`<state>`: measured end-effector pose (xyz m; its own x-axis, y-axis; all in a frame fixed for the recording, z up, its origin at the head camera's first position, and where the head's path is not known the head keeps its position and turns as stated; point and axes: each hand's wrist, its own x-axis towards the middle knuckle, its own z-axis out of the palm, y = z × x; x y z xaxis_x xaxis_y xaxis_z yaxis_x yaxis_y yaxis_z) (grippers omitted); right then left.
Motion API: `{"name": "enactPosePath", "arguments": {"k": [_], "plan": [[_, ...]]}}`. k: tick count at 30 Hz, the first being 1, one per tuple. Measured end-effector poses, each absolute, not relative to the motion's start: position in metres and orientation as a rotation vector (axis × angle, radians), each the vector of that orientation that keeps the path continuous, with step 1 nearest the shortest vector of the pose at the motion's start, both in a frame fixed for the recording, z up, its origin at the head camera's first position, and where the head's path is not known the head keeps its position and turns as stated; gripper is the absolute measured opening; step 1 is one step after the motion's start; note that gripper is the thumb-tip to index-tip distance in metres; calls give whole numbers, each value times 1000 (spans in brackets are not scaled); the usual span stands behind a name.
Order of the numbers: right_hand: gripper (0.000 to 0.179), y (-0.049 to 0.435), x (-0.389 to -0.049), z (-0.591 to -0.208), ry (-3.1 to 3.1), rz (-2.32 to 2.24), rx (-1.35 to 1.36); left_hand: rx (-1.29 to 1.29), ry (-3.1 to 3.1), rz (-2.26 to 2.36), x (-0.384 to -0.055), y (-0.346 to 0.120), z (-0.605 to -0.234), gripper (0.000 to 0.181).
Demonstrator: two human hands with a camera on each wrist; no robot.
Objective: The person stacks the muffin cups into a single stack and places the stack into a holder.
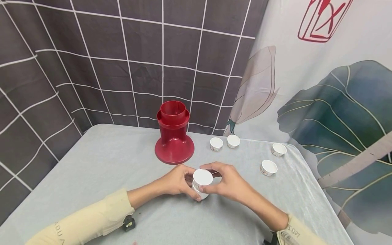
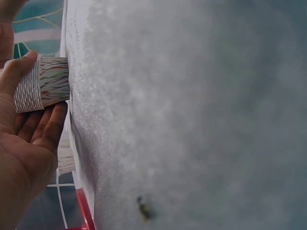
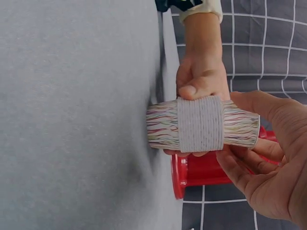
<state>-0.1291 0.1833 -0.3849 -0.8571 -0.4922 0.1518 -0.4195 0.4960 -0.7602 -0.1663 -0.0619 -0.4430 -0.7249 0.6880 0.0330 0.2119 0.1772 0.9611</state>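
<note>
A stack of white paper cups (image 1: 197,185) with streaky coloured walls stands upright on the cloth. Closely packed white rims (image 3: 200,124) form a ridged band around its middle. My left hand (image 1: 176,180) grips the stack at this band, thumb on the near side and fingers behind. The top paper cup (image 3: 241,123) rises above the band. My right hand (image 1: 225,180) holds it between thumb and fingers. In the left wrist view, the left hand (image 2: 29,143) curls round the stack, and only part of the right hand shows at the edge.
A red stand (image 1: 173,136) with a round base and an open tube on top sits behind the hands. Single paper cups stand at the back (image 1: 216,144) and on the right (image 1: 268,167). The grey cloth (image 1: 107,163) covers the table, with a checked curtain behind.
</note>
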Motion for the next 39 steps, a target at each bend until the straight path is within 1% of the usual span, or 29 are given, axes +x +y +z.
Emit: {"name": "enactPosePath", "arguments": {"k": [7,16,21,27,30,39], "plan": [[55,185,-130,-389,2647,-1267,-882,845,2025,1595,-165,-61,-444,42],[56,188,-130,-396,2652,-1239,-937,828,2027,1588,-165,-61,-443,37],[56,189,-129,-398,2647,-1227,-947,825,2040,1576,-165,-62,-442,40],[44,190,-127,-400,2670,-1195,-907,812,2087,1531,-165,-62,-440,44],[41,189,-126,-402,2669,-1211,-871,808,2104,1513,-165,-62,-440,47],[43,187,-125,-404,2704,-1170,-877,807,2072,1541,-166,-62,-441,56]]}}
